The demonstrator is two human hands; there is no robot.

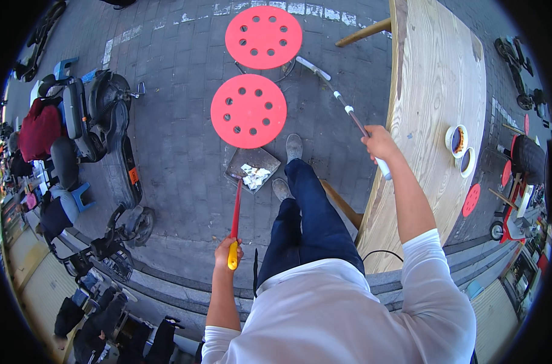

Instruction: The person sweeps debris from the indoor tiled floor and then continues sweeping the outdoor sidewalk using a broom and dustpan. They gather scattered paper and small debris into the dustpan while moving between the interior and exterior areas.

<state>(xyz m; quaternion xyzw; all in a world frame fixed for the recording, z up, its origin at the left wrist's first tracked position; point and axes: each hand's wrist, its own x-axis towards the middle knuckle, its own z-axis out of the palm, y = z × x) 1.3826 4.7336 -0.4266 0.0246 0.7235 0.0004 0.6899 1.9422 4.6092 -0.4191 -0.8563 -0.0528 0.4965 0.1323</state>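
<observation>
My left hand (228,251) is closed around the yellow grip of a long-handled dustpan (270,160), whose red handle runs down to a grey pan on the paving. White crumpled paper scraps (255,176) lie in the pan, close to my shoes. In my right hand (379,143) is the pale grip of a long-handled floor tool (342,101), a broom or a scraper; its narrow white head (313,68) reaches the ground beside the farther red stool. What the head touches cannot be told. The pan's far edge lies by the nearer red stool's seat.
Two round red stools (249,111) (263,37) with holed seats stand ahead. A wooden table (432,91) with two bowls (456,140) is at my right. A parked electric scooter (121,154) stands left, with seated people beyond. Stone steps (180,284) run behind me.
</observation>
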